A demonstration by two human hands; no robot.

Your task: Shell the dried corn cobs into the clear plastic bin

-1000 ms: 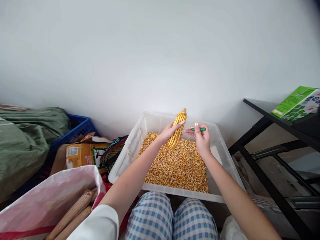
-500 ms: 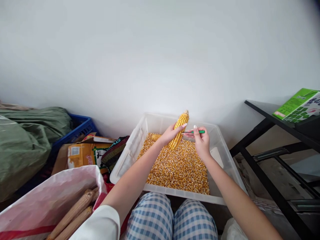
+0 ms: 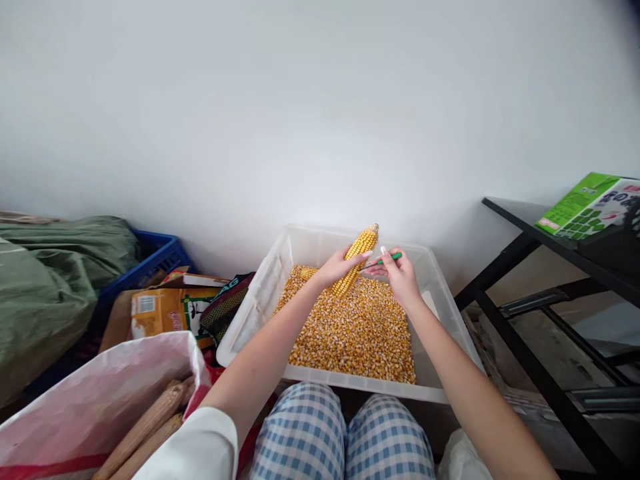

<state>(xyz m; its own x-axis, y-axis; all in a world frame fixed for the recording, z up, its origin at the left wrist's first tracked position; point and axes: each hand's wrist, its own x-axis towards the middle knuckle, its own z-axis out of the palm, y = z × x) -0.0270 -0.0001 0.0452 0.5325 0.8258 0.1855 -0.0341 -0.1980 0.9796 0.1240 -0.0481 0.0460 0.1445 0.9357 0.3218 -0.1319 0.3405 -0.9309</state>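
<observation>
My left hand (image 3: 339, 268) is wrapped round a yellow corn cob (image 3: 364, 243), which is tilted with its tip up and to the right. In my right hand (image 3: 399, 275) is a thin screwdriver-like tool with a green handle (image 3: 390, 258); its metal shaft points left and meets the side of the cob. Both hands are above a translucent plastic bin (image 3: 433, 393). Loose corn kernels (image 3: 353, 340) cover much of its floor, and another cob (image 3: 307, 273) lies on them at the back left. Fingers hide part of the held cob.
At lower left a white and red sack (image 3: 125, 360) holds stripped cobs (image 3: 150, 427). Behind it are an orange package (image 3: 160, 310), a mesh bag (image 3: 227, 310) and a blue crate (image 3: 165, 257) beside green cloth (image 3: 55, 280). A black metal rack (image 3: 530, 360) carrying a green carton (image 3: 580, 207) stands right.
The corn cob leans further to the right. My right hand has shifted slightly left, and the tool now slants, its green end higher. The whole view has moved a little.
</observation>
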